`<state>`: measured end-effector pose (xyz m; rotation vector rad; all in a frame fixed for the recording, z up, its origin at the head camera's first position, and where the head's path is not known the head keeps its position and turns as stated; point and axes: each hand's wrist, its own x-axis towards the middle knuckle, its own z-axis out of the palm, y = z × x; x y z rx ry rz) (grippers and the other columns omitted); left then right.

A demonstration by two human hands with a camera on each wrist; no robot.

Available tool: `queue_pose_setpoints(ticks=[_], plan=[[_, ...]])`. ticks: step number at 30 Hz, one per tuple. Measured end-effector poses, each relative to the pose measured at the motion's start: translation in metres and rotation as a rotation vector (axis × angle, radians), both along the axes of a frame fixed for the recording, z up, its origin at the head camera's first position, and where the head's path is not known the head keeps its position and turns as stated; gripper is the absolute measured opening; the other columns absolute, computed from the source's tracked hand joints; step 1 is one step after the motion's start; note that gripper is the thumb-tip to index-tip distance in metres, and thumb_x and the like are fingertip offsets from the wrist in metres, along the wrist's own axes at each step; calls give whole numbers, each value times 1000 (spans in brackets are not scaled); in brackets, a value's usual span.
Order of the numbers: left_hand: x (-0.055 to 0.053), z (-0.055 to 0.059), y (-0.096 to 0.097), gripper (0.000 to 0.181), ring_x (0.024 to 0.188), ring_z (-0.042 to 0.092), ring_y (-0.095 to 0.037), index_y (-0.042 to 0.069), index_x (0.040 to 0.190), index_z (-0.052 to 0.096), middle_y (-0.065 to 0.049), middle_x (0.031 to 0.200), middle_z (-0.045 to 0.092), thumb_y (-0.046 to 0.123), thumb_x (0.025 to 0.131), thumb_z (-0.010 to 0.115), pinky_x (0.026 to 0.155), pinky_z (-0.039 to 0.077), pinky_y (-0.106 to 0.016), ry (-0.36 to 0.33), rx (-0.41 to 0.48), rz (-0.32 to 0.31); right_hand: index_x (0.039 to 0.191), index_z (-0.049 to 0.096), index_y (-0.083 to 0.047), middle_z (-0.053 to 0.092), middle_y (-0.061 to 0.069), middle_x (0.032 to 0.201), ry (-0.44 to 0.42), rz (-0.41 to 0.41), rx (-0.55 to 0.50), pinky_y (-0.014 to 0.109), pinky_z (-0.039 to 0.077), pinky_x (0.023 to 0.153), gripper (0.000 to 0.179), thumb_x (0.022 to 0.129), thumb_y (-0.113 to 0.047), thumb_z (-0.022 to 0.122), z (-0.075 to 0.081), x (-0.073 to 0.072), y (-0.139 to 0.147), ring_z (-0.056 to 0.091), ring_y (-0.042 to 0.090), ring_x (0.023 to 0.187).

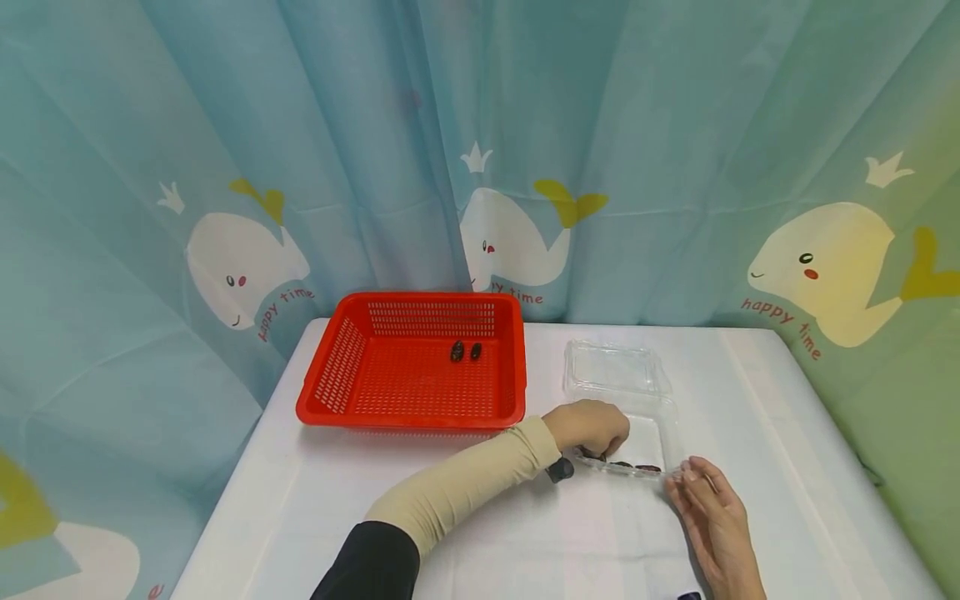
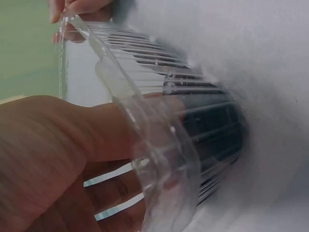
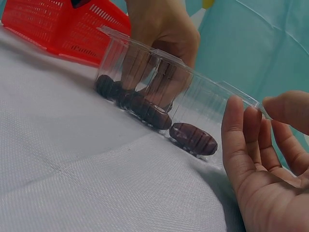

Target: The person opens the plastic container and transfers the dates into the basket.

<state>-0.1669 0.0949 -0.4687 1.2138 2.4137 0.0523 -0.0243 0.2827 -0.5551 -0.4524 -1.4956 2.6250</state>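
Observation:
A clear plastic clamshell box [image 1: 663, 437] lies with its lid [image 1: 611, 367] folded back. Inside, several dark brown dates [image 3: 193, 138] line up along its near wall. My left hand [image 1: 592, 425] reaches down into the box's left end and pinches a date [image 2: 212, 121] low against the wall; the clear ribbed plastic partly blurs the fingertips. At the near right corner, my right hand [image 1: 712, 517] pinches the box's rim between thumb and fingers [image 3: 234, 116], with its palm turned up.
Left of the box stands a red plastic basket [image 1: 337, 412] with two dates [image 1: 457, 351] on its floor. A white cloth covers the table [image 1: 750, 417]. Behind it hangs a blue-green curtain [image 1: 360, 125] printed with whales.

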Motion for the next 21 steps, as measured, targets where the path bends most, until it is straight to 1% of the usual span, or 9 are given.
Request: queue_pose_setpoints(ticks=[7, 14, 18, 21], plan=[[0, 3, 1, 19, 70, 55, -6, 19, 78, 73, 10, 77, 66, 5, 90, 76, 62, 45, -18, 8, -37, -36, 124, 61, -18, 60, -8, 113, -15, 4, 5, 20, 57, 97, 23, 107, -4, 55, 0, 0, 1, 68, 5, 101], [0, 4, 4, 20, 70, 56, -4, 22, 82, 75, 12, 81, 70, 6, 92, 75, 66, 48, -18, 56, -88, -89, 124, 62, -18, 59, -7, 113, -5, 4, 19, 20, 57, 98, 23, 106, -3, 55, 1, 0, 0, 68, 4, 101], [1, 7, 4, 20, 68, 55, -4, 22, 81, 77, 12, 82, 73, 6, 92, 76, 64, 48, -18, 79, -104, -110, 124, 62, -18, 59, -8, 113, -5, 6, 27, 20, 56, 99, 24, 107, -3, 55, 1, 0, 0, 68, 4, 101], [2, 10, 4, 18, 66, 54, -5, 21, 80, 77, 11, 80, 73, 7, 92, 76, 62, 48, -18, 81, -96, -112, 125, 61, -17, 59, -8, 113, -2, 7, 26, 20, 56, 99, 24, 107, -3, 54, 1, 0, 1, 68, 4, 102]])
